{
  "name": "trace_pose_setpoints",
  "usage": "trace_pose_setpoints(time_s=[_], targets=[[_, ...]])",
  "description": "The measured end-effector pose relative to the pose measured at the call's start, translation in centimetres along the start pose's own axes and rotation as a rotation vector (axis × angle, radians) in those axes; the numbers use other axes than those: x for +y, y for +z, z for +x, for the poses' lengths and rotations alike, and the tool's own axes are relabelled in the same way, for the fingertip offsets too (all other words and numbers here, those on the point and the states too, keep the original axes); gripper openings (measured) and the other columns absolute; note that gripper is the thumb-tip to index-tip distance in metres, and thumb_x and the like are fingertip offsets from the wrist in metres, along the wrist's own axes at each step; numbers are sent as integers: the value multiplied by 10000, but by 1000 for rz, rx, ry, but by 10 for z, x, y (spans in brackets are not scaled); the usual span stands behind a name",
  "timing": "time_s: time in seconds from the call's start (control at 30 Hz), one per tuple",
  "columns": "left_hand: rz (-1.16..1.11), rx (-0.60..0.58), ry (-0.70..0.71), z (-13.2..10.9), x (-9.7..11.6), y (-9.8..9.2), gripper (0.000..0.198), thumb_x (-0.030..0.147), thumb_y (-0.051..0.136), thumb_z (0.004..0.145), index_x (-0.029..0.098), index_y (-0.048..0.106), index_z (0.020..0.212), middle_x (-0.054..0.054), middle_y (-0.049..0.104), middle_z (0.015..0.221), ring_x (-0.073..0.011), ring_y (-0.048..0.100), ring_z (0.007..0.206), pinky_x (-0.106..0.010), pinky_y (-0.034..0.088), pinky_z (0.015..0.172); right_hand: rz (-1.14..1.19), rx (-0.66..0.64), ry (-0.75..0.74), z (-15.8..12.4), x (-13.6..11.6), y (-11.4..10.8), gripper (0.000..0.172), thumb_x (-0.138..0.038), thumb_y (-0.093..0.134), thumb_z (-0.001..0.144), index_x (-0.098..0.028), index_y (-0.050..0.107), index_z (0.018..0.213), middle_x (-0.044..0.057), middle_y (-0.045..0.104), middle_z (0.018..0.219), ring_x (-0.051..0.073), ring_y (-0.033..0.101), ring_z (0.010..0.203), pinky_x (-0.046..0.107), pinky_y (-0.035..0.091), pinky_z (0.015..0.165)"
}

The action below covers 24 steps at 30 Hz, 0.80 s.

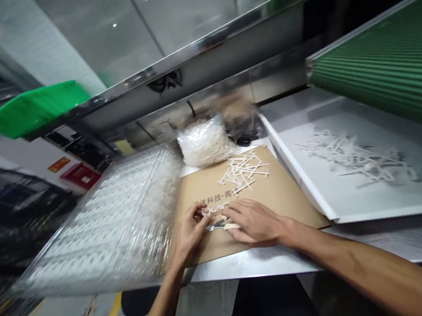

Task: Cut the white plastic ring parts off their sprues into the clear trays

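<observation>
My left hand [193, 228] is closed, thumb and fingertips pinched around a small white plastic part [204, 211] that they mostly cover. In my right hand [254, 220] lies a pair of small pliers [217, 225] with metal jaws and cream handles. The jaws point left, close to my left fingertips. Both hands are low over a flat brown cardboard sheet [292, 196] with dark printed characters. Just beyond them on the cardboard is a loose pile of thin white plastic sticks [242, 170]. A few curved white pieces are partly hidden by my right fingers.
A large clear-wrapped pack of white parts [106, 223] stands at left. Behind the cardboard sits a clear bag of white pieces [206, 142]. At right, a white tray [300, 187] holds scattered white parts [358, 156], below a green ribbed conveyor belt [385, 62]. A green bin [35, 108] is upper left.
</observation>
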State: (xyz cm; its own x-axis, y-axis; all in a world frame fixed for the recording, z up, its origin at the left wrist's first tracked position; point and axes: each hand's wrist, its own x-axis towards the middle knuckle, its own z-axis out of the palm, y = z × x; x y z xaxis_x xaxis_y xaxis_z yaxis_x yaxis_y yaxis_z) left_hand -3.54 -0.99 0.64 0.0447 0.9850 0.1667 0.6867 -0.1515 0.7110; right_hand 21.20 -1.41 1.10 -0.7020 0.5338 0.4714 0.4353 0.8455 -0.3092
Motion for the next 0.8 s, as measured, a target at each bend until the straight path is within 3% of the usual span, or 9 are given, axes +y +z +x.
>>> trace_pose_setpoints(time_s=[0.17,0.3,0.47,0.6,0.7,0.8], targets=[[262,-25,137,-21,-1,-9,350,286,588,907,191,585,1244,-65,678,1002,-220,636,921,-373,491,885,8,-57,5,1,-1,2,343,-269,472,956,-114,572,1245,153,649,1078,264,609,964,427,525,870],[362,-86,223,-30,-4,-17,276,315,546,953,208,617,1197,-85,630,1052,-241,604,994,-383,487,906,14,-84,13,2,-1,0,355,-248,465,939,-121,561,1257,162,653,1134,272,611,1028,448,535,905],[301,-66,206,-35,-13,-15,297,316,545,961,228,615,1236,-80,593,1028,-240,583,992,-382,485,897,2,-121,45,0,0,0,384,-251,462,950,-120,541,1301,186,651,1196,302,623,1094,477,542,929],[199,-40,198,-33,-13,-13,188,287,564,955,217,648,1109,-63,604,999,-217,588,961,-369,482,876,55,-140,79,0,-5,0,404,-235,473,944,-157,506,1339,173,644,1204,297,630,1086,478,547,923],[123,34,208,-34,-7,-14,135,252,560,954,205,628,1061,-51,633,973,-193,604,903,-345,487,829,194,-140,167,2,-15,-5,347,-215,441,965,-196,515,1303,138,660,1137,261,650,1011,429,561,878],[59,197,248,-36,3,-14,159,225,585,938,196,617,1091,-38,645,919,-165,607,831,-307,493,762,382,-141,306,4,-25,-13,295,-257,393,1018,-240,541,1273,96,675,1124,225,663,999,376,559,876]])
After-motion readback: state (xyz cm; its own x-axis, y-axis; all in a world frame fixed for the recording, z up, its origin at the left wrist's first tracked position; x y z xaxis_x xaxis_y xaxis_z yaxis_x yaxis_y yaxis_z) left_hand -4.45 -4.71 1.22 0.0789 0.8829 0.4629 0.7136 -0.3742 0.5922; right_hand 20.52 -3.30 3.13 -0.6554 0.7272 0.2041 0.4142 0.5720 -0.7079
